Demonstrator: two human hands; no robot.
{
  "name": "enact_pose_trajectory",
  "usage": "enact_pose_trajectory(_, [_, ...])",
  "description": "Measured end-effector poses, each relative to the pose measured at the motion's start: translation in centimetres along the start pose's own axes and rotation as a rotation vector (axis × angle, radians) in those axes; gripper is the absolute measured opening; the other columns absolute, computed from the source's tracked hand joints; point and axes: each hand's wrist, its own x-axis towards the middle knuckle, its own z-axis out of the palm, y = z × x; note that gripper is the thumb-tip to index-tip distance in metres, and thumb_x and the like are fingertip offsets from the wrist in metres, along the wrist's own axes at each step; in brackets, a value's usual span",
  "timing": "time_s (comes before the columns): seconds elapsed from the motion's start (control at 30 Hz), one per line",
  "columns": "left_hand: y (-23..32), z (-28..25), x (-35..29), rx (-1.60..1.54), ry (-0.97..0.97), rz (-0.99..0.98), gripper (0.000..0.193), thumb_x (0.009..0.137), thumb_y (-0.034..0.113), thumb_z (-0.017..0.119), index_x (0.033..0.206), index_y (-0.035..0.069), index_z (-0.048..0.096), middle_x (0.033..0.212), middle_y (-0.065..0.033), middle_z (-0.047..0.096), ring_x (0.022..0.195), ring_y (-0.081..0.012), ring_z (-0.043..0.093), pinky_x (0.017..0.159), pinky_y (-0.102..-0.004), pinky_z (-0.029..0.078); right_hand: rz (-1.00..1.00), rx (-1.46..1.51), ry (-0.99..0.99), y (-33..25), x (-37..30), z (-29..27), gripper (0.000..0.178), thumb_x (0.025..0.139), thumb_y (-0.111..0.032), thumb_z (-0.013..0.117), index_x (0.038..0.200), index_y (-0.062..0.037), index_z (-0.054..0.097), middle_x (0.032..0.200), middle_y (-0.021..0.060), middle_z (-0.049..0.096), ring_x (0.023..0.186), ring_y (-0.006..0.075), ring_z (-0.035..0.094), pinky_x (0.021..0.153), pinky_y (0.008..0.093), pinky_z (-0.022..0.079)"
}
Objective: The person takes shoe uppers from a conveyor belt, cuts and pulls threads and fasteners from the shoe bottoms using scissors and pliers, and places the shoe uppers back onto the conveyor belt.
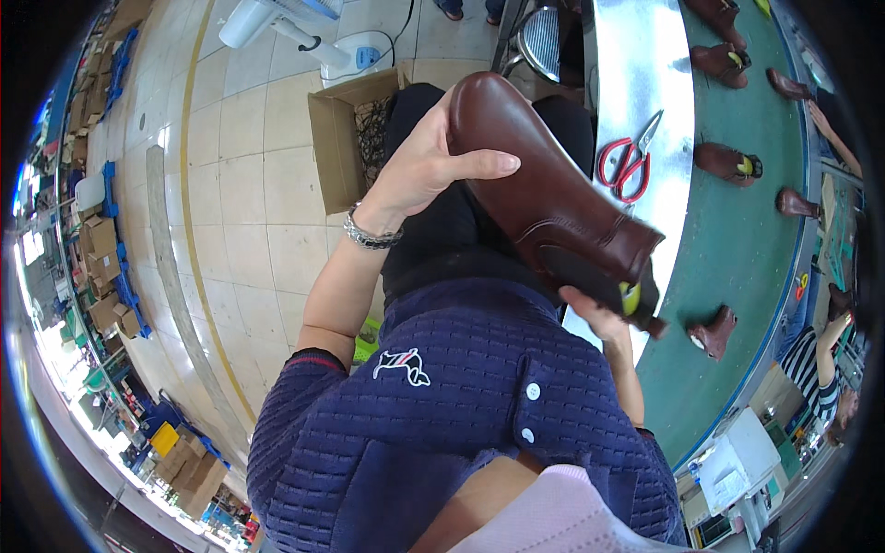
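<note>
A brown leather ankle boot (pixel 544 170) is tilted above my lap, its rounded toe toward the top and its shaft toward the lower right. My left hand (pixel 433 157) grips it at the toe, thumb across the upper and the other fingers hidden beneath. At the shaft's dark side panel, my right hand (pixel 595 318) holds the edge, its fingers partly behind the leather. A yellow-green patch (pixel 631 297) shows near the boot's opening. Red-handled nippers (pixel 629 166) lie with jaws pointing up on the metal bench (pixel 641 55), right of the boot.
Several brown boots, one a tipped boot (pixel 713 332), lie on the green conveyor belt (pixel 728 240) beyond the bench. A cardboard box (pixel 334 152) stands left of my legs, with a white fan (pixel 304 37) behind it. Another person (pixel 816 369) works across the belt.
</note>
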Motion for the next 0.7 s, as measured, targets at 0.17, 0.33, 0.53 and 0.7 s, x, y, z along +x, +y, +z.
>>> enact_pose_trajectory(0.17, [0.4, 1.4, -0.2, 0.02, 0.092, 0.066, 0.06, 0.067, 0.017, 0.077, 0.116, 0.002, 0.046, 0.108, -0.0078, 0.057, 0.101, -0.0171, 0.054, 0.093, -0.032, 0.04, 0.19, 0.085, -0.039, -1.2, 0.6, 0.9, 0.067, 0.067, -0.028, 0.078, 0.123, -0.0075, 0.045, 0.113, 0.0121, 0.055, 0.105, 0.0263, 0.054, 0.094, 0.0382, 0.044])
enact_pose_trajectory(0.33, [-1.1, 1.9, 0.9, -0.073, 0.157, 0.042, 0.053, 0.07, 0.016, 0.075, 0.113, 0.001, 0.048, 0.108, -0.0096, 0.058, 0.098, -0.0171, 0.056, 0.09, -0.0312, 0.043, 0.174, 0.186, -0.006, -0.4, 0.8, 0.7, 0.063, 0.071, -0.022, 0.076, 0.125, -0.0057, 0.045, 0.115, 0.0123, 0.055, 0.105, 0.0234, 0.053, 0.094, 0.0345, 0.042])
enact_pose_trajectory(0.53, [-3.6, 1.1, 2.0, -0.15, 0.241, -0.097, 0.03, 0.082, 0.016, 0.065, 0.106, 0.001, 0.053, 0.101, -0.0085, 0.061, 0.092, -0.0146, 0.058, 0.086, -0.028, 0.044, 0.026, 0.331, 0.045, -3.2, 1.4, 2.0, 0.054, 0.073, -0.02, 0.076, 0.117, -0.0014, 0.052, 0.112, 0.0119, 0.058, 0.102, 0.0185, 0.055, 0.09, 0.0301, 0.043])
enact_pose_trajectory(0.7, [-5.1, 0.3, 2.0, -0.134, 0.311, -0.204, 0.035, 0.091, 0.031, 0.054, 0.111, 0.002, 0.052, 0.102, -0.004, 0.059, 0.092, -0.011, 0.055, 0.085, -0.0265, 0.043, -0.153, 0.363, 0.255, -3.0, 2.2, 2.7, 0.052, 0.068, -0.015, 0.078, 0.111, 0.0023, 0.056, 0.101, 0.0114, 0.063, 0.089, 0.0166, 0.061, 0.081, 0.0294, 0.048])
